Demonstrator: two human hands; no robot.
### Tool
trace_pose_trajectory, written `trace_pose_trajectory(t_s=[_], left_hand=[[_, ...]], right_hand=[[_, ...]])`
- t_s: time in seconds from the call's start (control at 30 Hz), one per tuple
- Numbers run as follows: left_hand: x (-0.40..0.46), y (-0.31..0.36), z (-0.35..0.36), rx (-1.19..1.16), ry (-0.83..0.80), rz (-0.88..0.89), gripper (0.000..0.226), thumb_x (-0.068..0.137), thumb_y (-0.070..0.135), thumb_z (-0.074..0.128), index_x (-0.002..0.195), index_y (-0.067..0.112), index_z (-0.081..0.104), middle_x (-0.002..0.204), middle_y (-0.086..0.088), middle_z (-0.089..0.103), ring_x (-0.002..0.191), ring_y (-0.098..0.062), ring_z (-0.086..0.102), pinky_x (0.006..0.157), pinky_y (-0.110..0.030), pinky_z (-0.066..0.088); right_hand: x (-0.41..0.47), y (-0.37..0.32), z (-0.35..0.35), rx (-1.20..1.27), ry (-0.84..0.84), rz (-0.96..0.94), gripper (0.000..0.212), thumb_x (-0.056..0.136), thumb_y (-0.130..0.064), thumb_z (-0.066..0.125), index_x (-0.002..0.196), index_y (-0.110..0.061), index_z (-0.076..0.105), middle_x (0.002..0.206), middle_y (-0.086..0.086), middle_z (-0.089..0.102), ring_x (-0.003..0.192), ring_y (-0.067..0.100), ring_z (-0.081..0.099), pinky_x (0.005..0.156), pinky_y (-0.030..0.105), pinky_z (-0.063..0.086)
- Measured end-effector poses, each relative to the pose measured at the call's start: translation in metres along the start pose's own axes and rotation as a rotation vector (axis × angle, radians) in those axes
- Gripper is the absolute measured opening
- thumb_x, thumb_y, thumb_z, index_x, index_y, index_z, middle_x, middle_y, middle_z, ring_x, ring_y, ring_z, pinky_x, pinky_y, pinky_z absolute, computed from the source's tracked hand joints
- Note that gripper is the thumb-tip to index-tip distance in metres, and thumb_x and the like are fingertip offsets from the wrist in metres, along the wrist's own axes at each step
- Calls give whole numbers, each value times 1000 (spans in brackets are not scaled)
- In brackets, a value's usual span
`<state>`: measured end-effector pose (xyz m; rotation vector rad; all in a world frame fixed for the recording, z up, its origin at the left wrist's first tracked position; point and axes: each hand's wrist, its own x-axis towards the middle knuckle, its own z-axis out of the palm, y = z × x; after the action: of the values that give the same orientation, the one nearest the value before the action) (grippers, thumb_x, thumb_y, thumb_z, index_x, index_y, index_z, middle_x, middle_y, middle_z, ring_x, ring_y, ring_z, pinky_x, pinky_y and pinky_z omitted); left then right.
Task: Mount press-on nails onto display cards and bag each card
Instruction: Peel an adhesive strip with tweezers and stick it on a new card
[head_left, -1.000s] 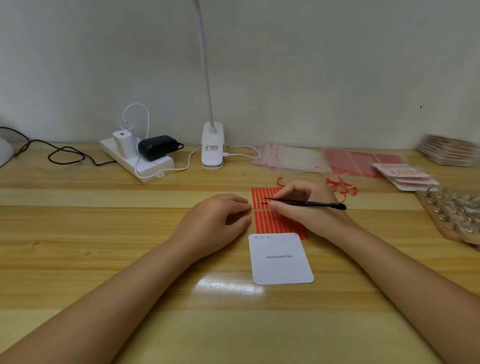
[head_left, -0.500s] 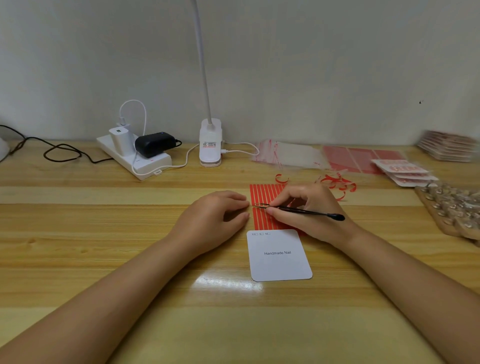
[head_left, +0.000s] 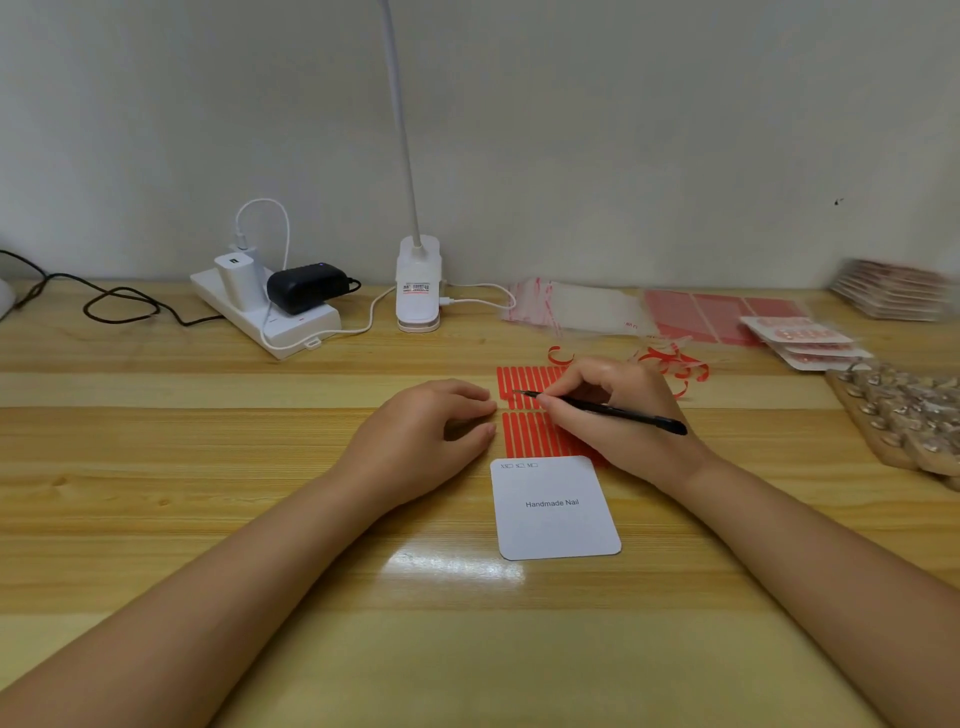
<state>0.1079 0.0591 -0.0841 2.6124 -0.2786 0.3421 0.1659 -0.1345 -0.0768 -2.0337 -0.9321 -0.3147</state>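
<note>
Pale wooden table (head_left: 156, 519) with lengthwise grain, glossy, lamp glare just below the white display card (head_left: 556, 512); plain grey-white wall (head_left: 623, 130) behind. Card flat at centre, printed "Handmade Nail", its top edge touching the red adhesive strip sheet (head_left: 524, 434) at 12 o'clock from it. Right hand (head_left: 618, 415) resting on that sheet, pinching black tweezers (head_left: 602, 409), tip down on the upper row of strips. Left hand (head_left: 421, 441) at 9 o'clock from the sheet, palm down, fingers loosely curled, holding nothing, fingertips at the sheet's edge. Peeled red backing curls (head_left: 670, 364) at 1 o'clock. Clear bags (head_left: 582, 306) and more red sheets (head_left: 711, 314) along the wall at 1 o'clock; finished cards (head_left: 800, 340) and a tray of nails (head_left: 904, 415) at 3 o'clock. White clip lamp (head_left: 418, 283) at 12 o'clock; power strip (head_left: 265, 317) with chargers at 10 o'clock, black cable (head_left: 119, 306) trailing left.
</note>
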Motion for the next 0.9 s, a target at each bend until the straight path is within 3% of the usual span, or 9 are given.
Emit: trace_pose_trajectory(t_s=[0.3, 0.43, 0.53, 0.67, 0.9], left_hand=[[-1, -1, 1, 23, 19, 30, 32, 91, 30, 53, 121, 22, 62, 125, 13, 57, 113, -2, 50, 91, -22, 42], [-1, 0, 0, 24, 25, 39, 32, 91, 29, 53, 121, 21, 62, 125, 12, 57, 114, -3, 50, 92, -23, 43], [-1, 1, 0, 33, 23, 43, 32, 92, 30, 53, 122, 21, 61, 126, 12, 57, 114, -3, 49, 92, -23, 42], [-2, 2, -1, 48, 29, 53, 33, 92, 30, 52, 123, 22, 60, 126, 12, 56, 115, -3, 49, 92, -22, 42], [-4, 6, -2, 51, 145, 89, 29, 90, 23, 58, 118, 16, 64, 119, 5, 59, 106, -11, 55, 83, -22, 43]], right_hand=[[5, 1, -4, 160, 250, 209, 23, 79, -10, 70, 66, -28, 62, 69, -16, 64, 65, -7, 60, 56, 5, 42], [9, 4, -6, 265, 378, 275, 23, 79, -6, 68, 64, -22, 61, 68, -4, 67, 66, 7, 64, 65, 15, 51], [11, 4, -9, 376, 444, 306, 22, 80, -6, 68, 66, -20, 60, 67, -6, 68, 67, 8, 66, 70, 21, 54], [12, 5, -13, 461, 467, 313, 17, 81, -4, 67, 70, -15, 61, 60, -11, 68, 62, 2, 66, 63, 13, 50], [9, 1, -16, 525, 477, 314, 17, 81, -2, 67, 70, -14, 61, 61, -6, 68, 62, 5, 65, 63, 14, 51]])
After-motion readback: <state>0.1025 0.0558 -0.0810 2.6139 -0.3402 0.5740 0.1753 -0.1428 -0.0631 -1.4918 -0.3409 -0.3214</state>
